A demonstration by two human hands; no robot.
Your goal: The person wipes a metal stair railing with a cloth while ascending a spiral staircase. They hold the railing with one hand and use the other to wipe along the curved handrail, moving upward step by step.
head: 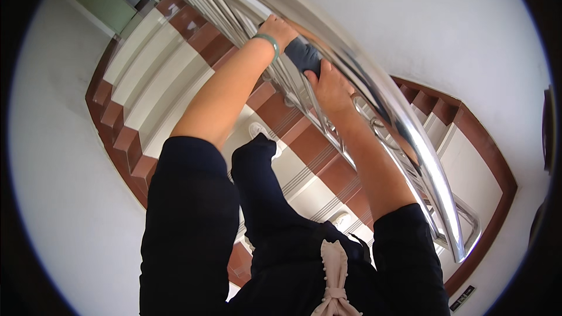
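A dark grey cloth is stretched between my two hands, along a stainless steel rail just under the thick polished handrail. My left hand, with a green bangle at the wrist, grips the cloth's upper end. Lower down, my right hand holds its other end, thumb on the near side and fingers partly hidden behind the rail. How far the cloth wraps around the metal cannot be seen.
Cream and brown tiled stairs rise at the upper left. My white shoes stand on the steps below. Another flight descends beyond the railing. White walls flank the stairwell, and a green door is at the top left.
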